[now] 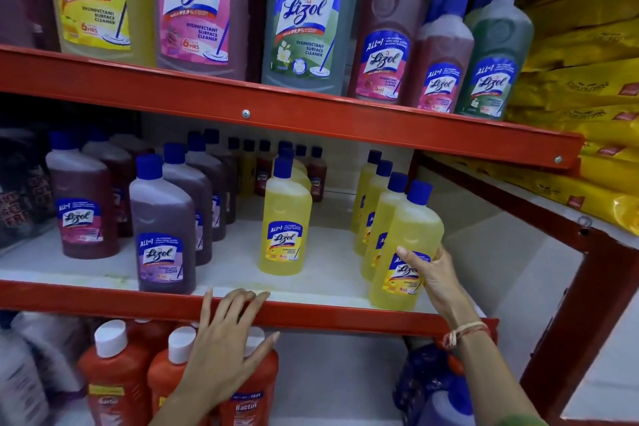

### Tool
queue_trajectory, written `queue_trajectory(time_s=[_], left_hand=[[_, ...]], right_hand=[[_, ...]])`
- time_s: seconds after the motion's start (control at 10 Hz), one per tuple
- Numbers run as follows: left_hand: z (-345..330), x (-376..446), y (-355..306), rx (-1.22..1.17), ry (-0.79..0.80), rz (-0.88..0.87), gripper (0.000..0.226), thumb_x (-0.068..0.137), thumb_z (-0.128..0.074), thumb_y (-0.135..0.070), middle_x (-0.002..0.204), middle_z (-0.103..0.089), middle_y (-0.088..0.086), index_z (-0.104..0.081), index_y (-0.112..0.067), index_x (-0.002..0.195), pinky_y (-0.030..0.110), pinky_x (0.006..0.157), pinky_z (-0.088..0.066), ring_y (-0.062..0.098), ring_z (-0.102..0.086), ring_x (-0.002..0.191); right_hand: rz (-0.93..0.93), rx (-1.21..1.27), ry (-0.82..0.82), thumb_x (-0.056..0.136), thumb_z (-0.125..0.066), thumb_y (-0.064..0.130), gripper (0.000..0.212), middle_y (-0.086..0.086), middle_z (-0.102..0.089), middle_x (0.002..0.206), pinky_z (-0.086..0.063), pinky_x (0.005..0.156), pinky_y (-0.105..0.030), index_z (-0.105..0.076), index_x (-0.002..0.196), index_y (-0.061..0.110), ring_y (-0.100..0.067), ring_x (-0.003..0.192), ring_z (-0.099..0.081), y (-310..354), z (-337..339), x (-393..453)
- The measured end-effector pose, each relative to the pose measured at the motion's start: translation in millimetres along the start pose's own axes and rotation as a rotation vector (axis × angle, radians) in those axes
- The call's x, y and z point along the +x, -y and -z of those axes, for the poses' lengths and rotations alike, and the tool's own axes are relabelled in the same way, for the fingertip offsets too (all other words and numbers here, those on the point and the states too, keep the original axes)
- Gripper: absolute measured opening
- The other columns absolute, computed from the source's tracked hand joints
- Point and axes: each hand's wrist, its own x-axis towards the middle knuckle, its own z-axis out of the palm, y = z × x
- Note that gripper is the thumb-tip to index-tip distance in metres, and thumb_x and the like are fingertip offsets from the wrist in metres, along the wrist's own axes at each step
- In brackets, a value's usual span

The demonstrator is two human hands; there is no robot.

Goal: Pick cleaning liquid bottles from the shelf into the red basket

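A person's left hand (226,342) lay flat and unclenched on the red front edge of the middle shelf (311,316), holding nothing. To the right, the right hand (434,275) wrapped around a yellow cleaning liquid bottle (403,249) standing at the shelf's front. No red basket was visible, so the picking appeared barely begun.

Single head cam, close in, facing forward and slightly down at the middle shelf (290,313), right hand (436,278) gripping at lower right of frame.
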Motion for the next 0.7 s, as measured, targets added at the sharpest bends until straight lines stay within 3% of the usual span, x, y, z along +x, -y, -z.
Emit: queue_trajectory(time_s=[0.1,0.3,0.6,0.7], left_hand=[[0.4,0.3,-1.0,-0.006,-0.003,0.005,0.058,0.087,-0.036,-0.061,0.122,-0.054,-0.007,-0.043,-0.028,0.135,0.051,0.116,-0.009,0.015,-0.046,0.123],[0.2,-0.8,-4.9,-0.031,-0.001,0.011,0.058,0.087,-0.034,-0.060,0.123,-0.054,-0.006,-0.043,-0.028,0.134,0.051,0.116,-0.009,0.015,-0.046,0.124],[13.2,-1.6,-10.9,-0.038,0.056,0.002,0.062,0.087,-0.027,-0.062,0.133,-0.050,-0.010,-0.038,-0.029,0.139,0.046,0.118,-0.004,0.010,-0.039,0.131],[28.0,1.9,-13.5,-0.092,-0.015,-0.022,0.057,0.089,-0.032,-0.059,0.135,-0.052,-0.009,-0.041,-0.028,0.136,0.041,0.118,-0.013,0.008,-0.042,0.129]], right_hand=[[-0.004,-0.001,0.032,0.055,-0.087,0.030,0.062,-0.010,-0.078,0.102,-0.063,0.067,-0.032,-0.064,0.112,0.019,-0.028,0.088,-0.075,-2.8,-2.3,-2.7],[-0.034,-0.054,0.022,0.052,-0.088,0.032,0.058,-0.004,-0.079,0.095,-0.061,0.061,-0.026,-0.065,0.105,0.023,-0.023,0.082,-0.076,-10.9,-5.2,-5.9],[-0.054,-0.165,0.038,0.047,-0.097,0.031,0.073,-0.003,-0.079,0.098,-0.060,0.062,-0.024,-0.064,0.111,0.021,-0.022,0.087,-0.076,-1.7,-0.3,-9.2],[0.044,-0.162,-0.060,0.049,-0.093,0.027,0.073,-0.001,-0.077,0.099,-0.058,0.059,-0.017,-0.061,0.114,0.022,-0.008,0.083,-0.075,18.9,1.1,-16.3]])
